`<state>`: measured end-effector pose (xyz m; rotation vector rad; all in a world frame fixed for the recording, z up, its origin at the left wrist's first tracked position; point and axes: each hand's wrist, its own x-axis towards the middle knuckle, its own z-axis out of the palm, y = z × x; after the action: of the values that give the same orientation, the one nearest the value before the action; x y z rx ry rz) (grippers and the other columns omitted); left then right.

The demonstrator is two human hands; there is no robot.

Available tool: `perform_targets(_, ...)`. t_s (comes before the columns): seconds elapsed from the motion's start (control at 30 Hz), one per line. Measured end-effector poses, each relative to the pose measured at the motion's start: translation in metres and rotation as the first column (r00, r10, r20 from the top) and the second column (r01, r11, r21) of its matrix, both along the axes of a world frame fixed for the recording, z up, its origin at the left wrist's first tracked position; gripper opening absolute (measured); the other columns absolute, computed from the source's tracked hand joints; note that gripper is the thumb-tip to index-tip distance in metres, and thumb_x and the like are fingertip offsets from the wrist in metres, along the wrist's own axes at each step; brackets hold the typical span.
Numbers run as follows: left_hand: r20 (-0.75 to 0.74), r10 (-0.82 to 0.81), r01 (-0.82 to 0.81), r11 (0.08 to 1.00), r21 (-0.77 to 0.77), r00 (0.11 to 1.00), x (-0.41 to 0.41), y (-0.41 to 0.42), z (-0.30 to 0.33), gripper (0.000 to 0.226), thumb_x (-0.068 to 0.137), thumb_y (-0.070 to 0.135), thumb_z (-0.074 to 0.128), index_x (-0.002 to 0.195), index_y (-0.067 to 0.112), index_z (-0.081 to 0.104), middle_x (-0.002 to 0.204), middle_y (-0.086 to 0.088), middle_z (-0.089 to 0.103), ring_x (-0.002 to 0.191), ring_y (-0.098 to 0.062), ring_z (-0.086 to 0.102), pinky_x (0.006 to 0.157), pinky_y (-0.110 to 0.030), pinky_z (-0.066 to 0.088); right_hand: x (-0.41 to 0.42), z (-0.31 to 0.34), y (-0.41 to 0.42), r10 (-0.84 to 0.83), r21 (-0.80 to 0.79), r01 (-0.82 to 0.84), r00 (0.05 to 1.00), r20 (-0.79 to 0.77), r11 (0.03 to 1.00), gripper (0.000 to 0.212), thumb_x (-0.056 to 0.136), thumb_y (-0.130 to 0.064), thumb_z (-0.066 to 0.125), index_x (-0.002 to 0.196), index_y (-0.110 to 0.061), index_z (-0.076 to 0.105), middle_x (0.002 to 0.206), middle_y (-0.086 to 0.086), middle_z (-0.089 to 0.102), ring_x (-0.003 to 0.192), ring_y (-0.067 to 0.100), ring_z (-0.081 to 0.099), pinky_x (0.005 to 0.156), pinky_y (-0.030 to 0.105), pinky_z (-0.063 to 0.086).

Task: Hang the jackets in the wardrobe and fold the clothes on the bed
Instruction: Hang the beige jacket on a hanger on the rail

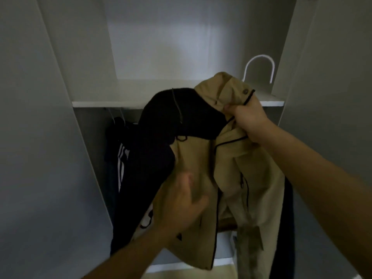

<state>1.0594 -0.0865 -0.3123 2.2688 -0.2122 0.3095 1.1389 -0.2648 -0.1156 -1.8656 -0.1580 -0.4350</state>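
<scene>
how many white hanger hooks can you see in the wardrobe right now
1: the white hanger hook sticks up above the tan jacket, in front of the shelf. Others may be hidden behind clothes.

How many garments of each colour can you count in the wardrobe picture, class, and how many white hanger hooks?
Tan jackets: 1, the tan jacket
Black garments: 1, the black garment
Dark garments with white stripes: 1, the striped garment
White hanger hooks: 1, the white hook
Total: 4
</scene>
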Motion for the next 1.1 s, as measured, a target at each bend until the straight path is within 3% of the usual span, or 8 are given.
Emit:
perform_targets(0.1,-0.586,-0.35,0.181,0.927,-0.329,0.731,0.01,-0.006,-0.036,0.041,0.103,0.027,0.046,0.141,0.014,0.04,0.136,-0.006,0.053,0.119,-0.02,0.052,0.099,-0.03,0.047,-0.002,0.003,0.009,0.027,0.101,-0.028,1.0,0.016,0.994,0.048,0.086,-0.011,0.062,0.131,-0.023,0.052,0.108,-0.013,0.062,0.097,0.006,0.059,0.085,0.029,0.052)
perform_targets(0.17,-0.577,-0.558,0.289,0.82,-0.495,0.596,0.014,-0.017,-0.055,0.038,0.102,0.014,0.047,0.135,0.031,0.038,0.128,0.01,0.054,0.117,-0.009,0.052,0.091,-0.014,0.047,-0.003,0.004,0.014,0.027,0.143,-0.028,1.0,0.015,0.989,0.049,0.087,-0.01,0.062,0.133,-0.021,0.049,0.109,-0.013,0.061,0.096,0.004,0.059,0.078,0.022,0.051)
perform_targets(0.3,-0.446,-0.417,0.173,0.853,-0.492,0.792,0.02,-0.045,-0.079,0.034,0.087,0.003,0.066,0.108,0.03,0.061,0.096,0.012,0.062,0.092,-0.011,0.063,0.078,-0.02,0.054,-0.01,0.006,0.022,0.004,0.234,-0.007,1.0,0.011,0.972,0.047,0.089,-0.011,0.062,0.13,-0.027,0.046,0.1,-0.019,0.057,0.089,-0.001,0.056,0.068,0.015,0.047)
perform_targets(0.43,-0.566,-0.454,0.087,0.826,-0.557,0.689,0.034,-0.047,-0.076,0.035,0.082,0.016,0.069,0.117,0.018,0.064,0.112,-0.007,0.068,0.102,-0.023,0.065,0.091,-0.036,0.055,-0.016,0.006,0.022,-0.018,0.269,0.02,1.0,-0.008,0.963,0.048,0.091,-0.01,0.061,0.135,-0.023,0.046,0.101,-0.016,0.058,0.091,0.004,0.058,0.075,0.021,0.051)
perform_targets(0.6,-0.428,-0.268,-0.106,0.732,-0.673,0.863,0.019,-0.051,-0.088,0.012,0.099,0.018,0.055,0.094,0.022,0.065,0.089,0.002,0.067,0.086,-0.016,0.065,0.069,-0.018,0.051,-0.024,0.007,0.019,0.035,0.318,-0.017,0.998,-0.052,0.948,0.048,0.092,-0.012,0.062,0.137,-0.018,0.048,0.116,-0.003,0.063,0.101,0.015,0.063,0.083,0.03,0.055)
perform_targets(0.8,-0.019,0.245,-0.245,0.96,-0.138,0.969,0.017,-0.058,-0.091,0.014,0.093,0.02,0.06,0.095,0.017,0.074,0.122,-0.009,0.053,0.113,-0.028,0.049,0.103,-0.033,0.038,-0.031,0.007,0.012,0.045,0.382,-0.004,0.994,-0.099,0.924,0.044,0.093,-0.014,0.061,0.135,-0.018,0.05,0.121,0.001,0.065,0.106,0.021,0.064,0.089,0.04,0.055)
perform_targets(0.97,0.049,0.235,-0.207,0.925,-0.319,0.971,0.026,-0.074,-0.082,0.014,0.09,0.006,0.064,0.091,0.011,0.077,0.137,-0.008,0.052,0.13,-0.024,0.045,0.115,-0.039,0.031,-0.034,0.014,0.003,0.037,0.392,0.013,0.992,-0.12,0.92,0.038,0.092,-0.017,0.063,0.129,-0.018,0.057,0.115,0.001,0.069,0.101,0.021,0.067,0.086,0.04,0.057)
perform_targets(1.1,-0.149,0.173,-0.229,0.745,-0.627,0.974,0.029,-0.077,-0.058,0.029,0.1,0.006,0.047,0.075,0.009,0.061,0.072,-0.002,0.056,0.073,-0.018,0.054,0.072,-0.028,0.044,-0.037,0.013,-0.007,0.002,0.396,0.048,0.992,-0.126,0.917,0.036,0.092,-0.017,0.062,0.127,-0.018,0.058,0.115,0.002,0.069,0.102,0.023,0.067,0.09,0.044,0.055)
